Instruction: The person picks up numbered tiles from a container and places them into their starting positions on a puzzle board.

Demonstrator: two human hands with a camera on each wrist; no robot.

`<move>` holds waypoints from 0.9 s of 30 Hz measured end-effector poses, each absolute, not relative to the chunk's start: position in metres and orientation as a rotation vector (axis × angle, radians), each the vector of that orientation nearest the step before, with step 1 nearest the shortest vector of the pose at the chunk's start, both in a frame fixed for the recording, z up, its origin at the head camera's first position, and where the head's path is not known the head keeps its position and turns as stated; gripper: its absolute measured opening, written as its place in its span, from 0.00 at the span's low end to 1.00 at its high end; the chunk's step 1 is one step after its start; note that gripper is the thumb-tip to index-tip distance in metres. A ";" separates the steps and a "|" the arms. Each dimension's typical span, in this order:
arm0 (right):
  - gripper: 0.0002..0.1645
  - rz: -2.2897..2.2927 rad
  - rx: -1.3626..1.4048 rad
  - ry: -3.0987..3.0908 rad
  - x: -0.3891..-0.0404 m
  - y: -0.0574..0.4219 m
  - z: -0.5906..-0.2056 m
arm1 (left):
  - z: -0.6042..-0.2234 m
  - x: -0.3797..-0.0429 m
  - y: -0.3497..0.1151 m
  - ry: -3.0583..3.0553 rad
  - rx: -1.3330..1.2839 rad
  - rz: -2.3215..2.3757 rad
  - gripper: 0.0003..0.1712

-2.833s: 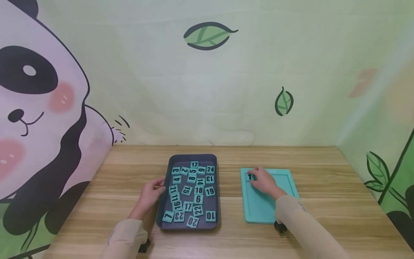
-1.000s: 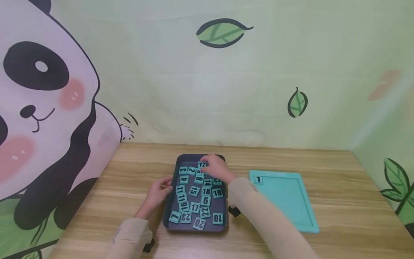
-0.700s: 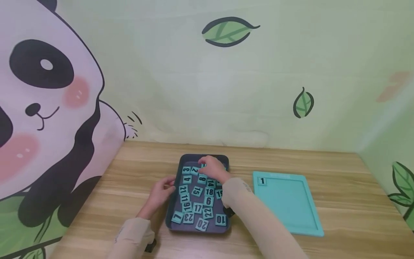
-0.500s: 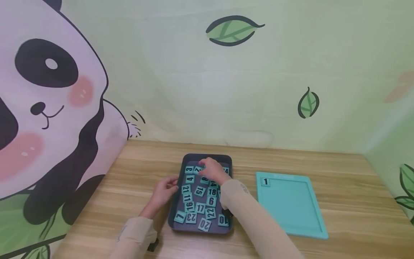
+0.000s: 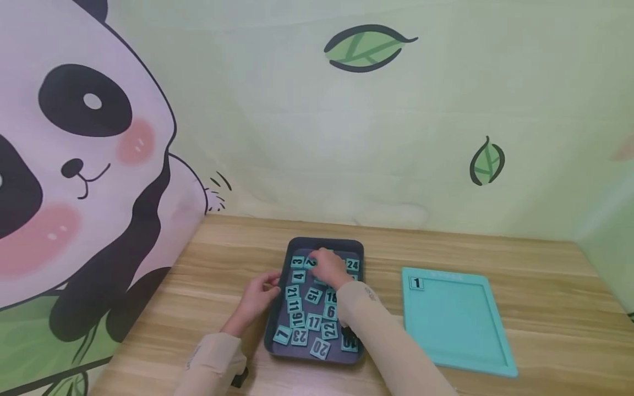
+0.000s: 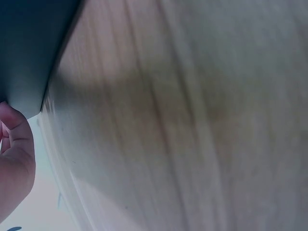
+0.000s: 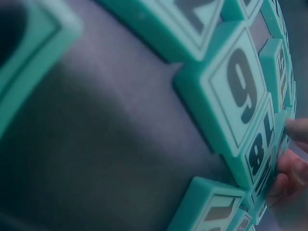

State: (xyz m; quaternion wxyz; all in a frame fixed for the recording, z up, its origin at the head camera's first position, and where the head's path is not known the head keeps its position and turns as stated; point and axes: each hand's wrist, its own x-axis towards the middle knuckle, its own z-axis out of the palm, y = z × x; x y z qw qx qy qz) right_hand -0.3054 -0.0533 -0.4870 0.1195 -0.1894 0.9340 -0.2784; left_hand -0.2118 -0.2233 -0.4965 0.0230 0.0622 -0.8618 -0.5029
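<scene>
Number 2 tile (image 5: 310,262): in the far left part of the dark tray (image 5: 327,243), just right of the number 3 tile (image 5: 297,262) and a little beyond the number 4 tile (image 5: 298,276). It is square, so no long axis to follow; it sits somewhat turned against the tray's sides.
Right hand (image 5: 331,267): the nearer of the two, reaching in over the tray's right side. The tile lies directly at its fingertips, on the left of the hand.
Right fingers: thumb and a finger stand slightly apart, one at the tile's far edge, one at its near edge. Whether they pinch it or merely straddle it, I cannot tell; the right wrist view shows the fingers (image 7: 299,131) only at its border, low among tiles.
Left hand (image 5: 257,294): outside the tray, fingers loosely bent and resting against the left wall — farther from the tile, with that wall between.
Tray: long axis running away from the person, numbered tiles scattered over its floor, some hidden under the right hand and sleeve.
Turquoise board (image 5: 451,319): flat on the wooden surface (image 5: 545,264), right of the tray and apart from it, with the number 1 tile (image 5: 417,283) in its far left corner.
</scene>
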 end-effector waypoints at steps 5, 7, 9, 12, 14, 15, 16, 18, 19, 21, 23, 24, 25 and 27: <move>0.21 -0.767 -0.575 2.781 -0.305 -0.053 -0.488 | -0.494 -0.211 -0.222 -2.683 0.230 -1.581 0.20; 0.21 -0.757 -0.584 2.797 -0.306 -0.054 -0.489 | -0.493 -0.210 -0.222 -2.677 0.227 -1.590 0.20; 0.22 -0.764 -0.590 2.802 -0.306 -0.055 -0.489 | -0.493 -0.209 -0.222 -2.664 0.203 -1.591 0.20; 0.24 -0.798 -0.570 2.790 -0.307 -0.056 -0.491 | -0.493 -0.208 -0.222 -2.661 0.157 -1.565 0.19; 0.25 -0.813 -0.547 2.787 -0.307 -0.056 -0.492 | -0.493 -0.208 -0.223 -2.658 0.146 -1.565 0.19; 0.26 -0.817 -0.536 2.788 -0.307 -0.056 -0.491 | -0.494 -0.208 -0.223 -2.663 0.154 -1.569 0.19; 0.26 -0.815 -0.529 2.790 -0.307 -0.056 -0.492 | -0.494 -0.209 -0.223 -2.666 0.166 -1.572 0.19; 0.25 -0.798 -0.529 2.796 -0.306 -0.056 -0.492 | -0.494 -0.210 -0.224 -2.671 0.203 -1.593 0.20; 0.25 -0.786 -0.534 2.800 -0.306 -0.055 -0.493 | -0.495 -0.210 -0.224 -2.677 0.212 -1.589 0.20; 0.24 -0.771 -0.547 2.802 -0.306 -0.054 -0.493 | -0.496 -0.211 -0.224 -2.689 0.234 -1.585 0.20; 0.23 -0.762 -0.562 2.802 -0.306 -0.054 -0.494 | -0.496 -0.211 -0.224 -2.696 0.231 -1.575 0.20; 0.23 -0.760 -0.567 2.803 -0.306 -0.054 -0.495 | -0.496 -0.211 -0.223 -2.696 0.229 -1.573 0.19; 0.22 -0.759 -0.573 2.804 -0.306 -0.054 -0.495 | -0.496 -0.211 -0.223 -2.695 0.230 -1.575 0.19; 0.21 -0.763 -0.582 2.801 -0.307 -0.054 -0.496 | -0.495 -0.211 -0.223 -2.691 0.229 -1.579 0.19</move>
